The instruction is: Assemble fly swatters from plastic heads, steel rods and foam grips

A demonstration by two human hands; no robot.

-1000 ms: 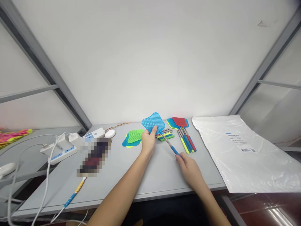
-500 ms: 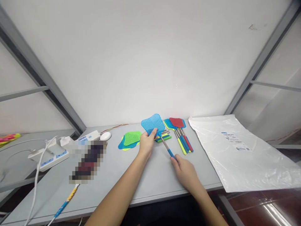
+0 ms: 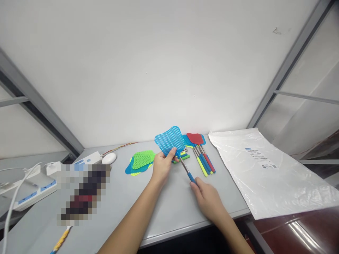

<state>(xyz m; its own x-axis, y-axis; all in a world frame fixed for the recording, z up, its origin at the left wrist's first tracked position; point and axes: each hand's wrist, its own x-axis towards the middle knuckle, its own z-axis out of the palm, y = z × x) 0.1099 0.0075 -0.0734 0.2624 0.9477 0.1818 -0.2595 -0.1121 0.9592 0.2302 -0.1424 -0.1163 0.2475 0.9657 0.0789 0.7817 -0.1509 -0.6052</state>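
Observation:
A blue fly swatter [image 3: 171, 140] with a metal shaft is held between my two hands above the table. My left hand [image 3: 163, 163] pinches the lower part of its mesh head, thumb on top. Around the blue grip end, my right hand [image 3: 206, 193] is closed. Loose mesh heads in green [image 3: 143, 159] and blue [image 3: 129, 168] overlap on the table to the left. Behind my left hand, loose handles [image 3: 183, 158] are partly hidden. To the right, several whole swatters lie in a fan, a red one [image 3: 195, 138] on top.
A large white plastic bag [image 3: 278, 187] with labels covers the table's right side. On the left are power strips [image 3: 34, 195] with cables, a white round device [image 3: 108, 158] and a blurred-out object [image 3: 84, 194]. A wall rises behind the grey table [image 3: 169, 218].
The view has shifted slightly, so things on the left appear further left and lower. Both hands keep their hold on the blue fly swatter.

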